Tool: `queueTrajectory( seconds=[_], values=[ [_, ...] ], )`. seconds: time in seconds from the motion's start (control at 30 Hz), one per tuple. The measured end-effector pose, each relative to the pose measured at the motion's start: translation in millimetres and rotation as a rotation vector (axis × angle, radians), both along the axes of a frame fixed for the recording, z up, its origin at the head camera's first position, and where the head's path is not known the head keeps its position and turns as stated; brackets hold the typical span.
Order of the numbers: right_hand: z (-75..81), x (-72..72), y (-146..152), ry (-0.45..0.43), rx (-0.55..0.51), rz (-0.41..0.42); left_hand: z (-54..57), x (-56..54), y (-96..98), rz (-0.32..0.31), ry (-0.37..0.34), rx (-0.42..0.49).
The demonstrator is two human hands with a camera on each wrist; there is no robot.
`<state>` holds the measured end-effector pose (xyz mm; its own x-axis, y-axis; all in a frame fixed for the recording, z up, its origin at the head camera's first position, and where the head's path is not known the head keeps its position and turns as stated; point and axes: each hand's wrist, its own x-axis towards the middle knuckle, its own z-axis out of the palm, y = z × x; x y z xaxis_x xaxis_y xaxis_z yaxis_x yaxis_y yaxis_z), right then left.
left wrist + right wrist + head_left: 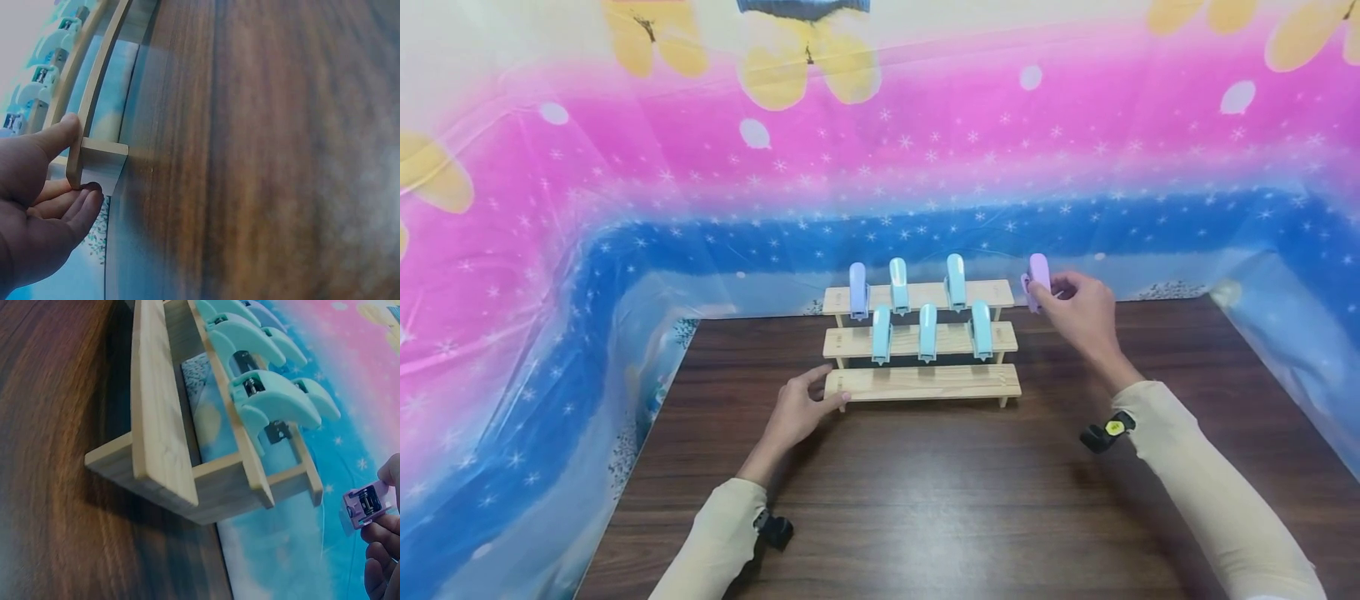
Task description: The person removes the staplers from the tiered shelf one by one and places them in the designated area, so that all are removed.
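A three-tier wooden rack point(925, 383) stands on the table. My left hand point(799, 406) grips the left end of its lowest shelf, thumb on the board and fingers around the end, as the left wrist view shows. To the right of the top shelf, my right hand point(1081, 312) holds a small purple stapler point(1038, 273) in the air between thumb and fingers; its metal mechanism shows in the right wrist view. Three mint staplers point(928, 332) sit on the middle shelf. On the top shelf are a lavender stapler point(858, 290) and two mint staplers point(955, 282).
The brown wooden table point(925, 492) reaches back to a pink and blue patterned cloth point(925, 158), which hangs behind the rack and along both sides. A black strap device point(772, 529) is on the left wrist, another point(1105, 432) on the right.
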<state>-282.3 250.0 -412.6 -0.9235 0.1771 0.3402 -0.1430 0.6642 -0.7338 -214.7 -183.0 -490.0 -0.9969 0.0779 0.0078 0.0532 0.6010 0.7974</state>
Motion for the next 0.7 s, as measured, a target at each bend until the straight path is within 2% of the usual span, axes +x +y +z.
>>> queueTrajectory(
  seconds=[0.3, 0.7],
  values=[
    [-13.4, 7.7, 12, -0.031, 0.021, -0.026, -0.3, 0.0, 0.1, -0.01, 0.007, 0.004],
    [-45.6, 16.7, 20, -0.049, 0.067, -0.056, -0.1, -0.9, 0.0, -0.006, 0.003, 0.002]
  ],
)
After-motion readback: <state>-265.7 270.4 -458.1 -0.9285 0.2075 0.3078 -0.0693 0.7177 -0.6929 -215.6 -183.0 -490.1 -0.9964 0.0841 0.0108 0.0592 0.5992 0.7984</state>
